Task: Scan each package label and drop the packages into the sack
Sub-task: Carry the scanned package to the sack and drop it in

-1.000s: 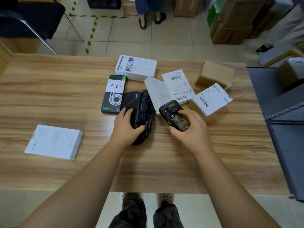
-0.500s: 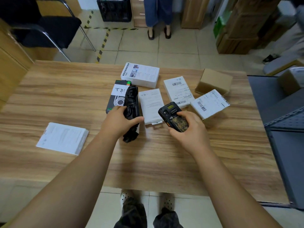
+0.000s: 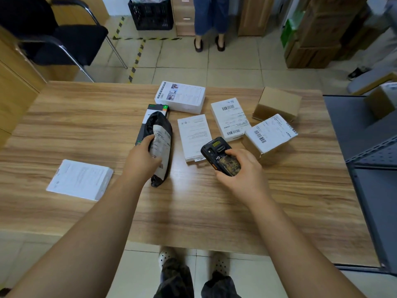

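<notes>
On the far left of the wooden table I see a flat white box lying alone, well apart from the rest. Its print is too small for me to read.

Next comes my left hand. Its fingers are curled round the black bag package, with the thumb across the white label on its front. The bag is long and thin. Its long way runs from near me to far from me, tipped a bit. The label faces up toward me, but it is wrinkled and I cannot read it. The bag hides most of a dark box under it; only the far end with a green spot shows. I cannot tell if the bag's low end touches the table.

Past that lie a white picture box, a thin white box and a white box with barcodes.

My right hand wraps round the black scanner, thumb on top by the buttons. Its head points away and to the left. My fingers cover its lower part.

Just right of it sits a labelled brown box, tipped up, and a plain brown box behind. On the far right a grey shelf is cut off by the edge. I see no sack.
</notes>
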{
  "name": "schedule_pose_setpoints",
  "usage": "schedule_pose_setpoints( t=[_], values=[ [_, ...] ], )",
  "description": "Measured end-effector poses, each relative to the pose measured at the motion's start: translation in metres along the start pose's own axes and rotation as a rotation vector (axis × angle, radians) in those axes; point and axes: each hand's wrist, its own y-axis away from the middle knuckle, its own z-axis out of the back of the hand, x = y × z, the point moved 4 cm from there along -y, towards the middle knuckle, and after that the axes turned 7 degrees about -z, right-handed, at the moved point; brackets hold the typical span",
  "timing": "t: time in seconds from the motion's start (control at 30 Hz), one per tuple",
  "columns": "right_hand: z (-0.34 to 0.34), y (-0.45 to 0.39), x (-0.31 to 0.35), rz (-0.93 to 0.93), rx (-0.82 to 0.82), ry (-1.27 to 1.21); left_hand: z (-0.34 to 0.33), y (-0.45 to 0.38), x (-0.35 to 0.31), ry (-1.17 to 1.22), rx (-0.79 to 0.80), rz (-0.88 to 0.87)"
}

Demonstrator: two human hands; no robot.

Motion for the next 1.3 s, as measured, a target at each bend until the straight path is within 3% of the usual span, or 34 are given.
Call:
schedule_pose_setpoints(
  t=[0.1,0.27,0.5,0.9,1.3],
  values=[
    [0.001,0.000,0.004,0.001,0.035,0.016,0.004,0.005,0.006,0.079,-0.063,0.023],
    [0.023,-0.001,0.037,0.064,0.024,0.038,0.027,0.021,-0.008,0.575,-0.194,0.126],
    [0.067,0.007,0.117,0.189,-0.019,0.013,0.094,0.022,-0.050,0.985,-0.260,0.115],
    [0.086,0.032,0.224,0.255,-0.047,0.231,0.214,0.013,-0.086,0.977,-0.399,-0.243],
    [0.093,0.054,0.243,0.198,0.044,0.482,0.234,0.010,-0.094,0.968,-0.451,-0.344]
  ],
)
